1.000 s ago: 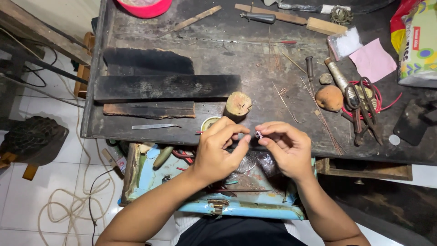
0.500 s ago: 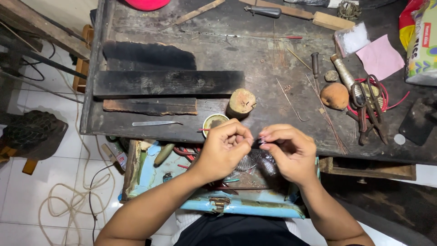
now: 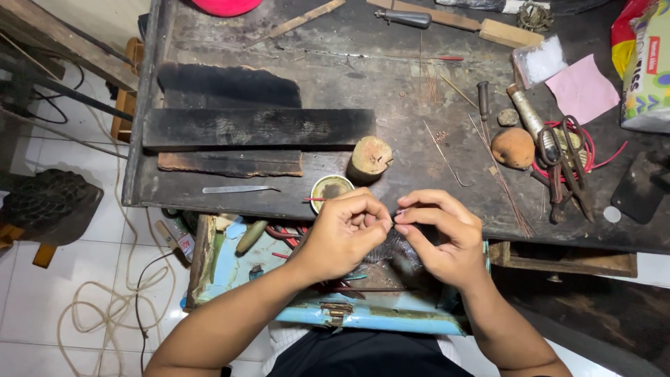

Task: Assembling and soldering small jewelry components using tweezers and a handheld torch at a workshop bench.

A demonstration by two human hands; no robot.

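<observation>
Dark, scorched wooden desk [image 3: 419, 150] over white floor tile, with an open blue drawer [image 3: 349, 314] pulled out under its front edge. Both hands meet above the drawer, just off the desk edge: left hand [image 3: 345, 234] and right hand [image 3: 447, 237] are each pinched at the fingertips on one tiny workpiece [image 3: 399, 213] held between them, fingertips touching. It is too small to identify; a pale or pinkish speck shows at the pinch and nothing more. Progress, as a judgement: this looks like mid fine-assembly or bending work, with the piece in hand and not set down anywhere, so whatever finishing remains is not done. Tools sit untouched: tweezers [image 3: 237, 188] on the desk left of the hands, a small round tin [image 3: 331, 188] and a wooden stub [image 3: 370, 155] just behind the left hand, scissors [image 3: 565, 150] and red wire [image 3: 593, 157] at far right, thin metal rods [image 3: 488, 150] in between. Versus half a second ago: the hands hold the same two-handed pinch in the same spot above the drawer, knuckles slightly closer together now; the dark bit seen between the fingertips then is mostly covered. Desk items have not moved, and the camera has shifted only slightly.
</observation>
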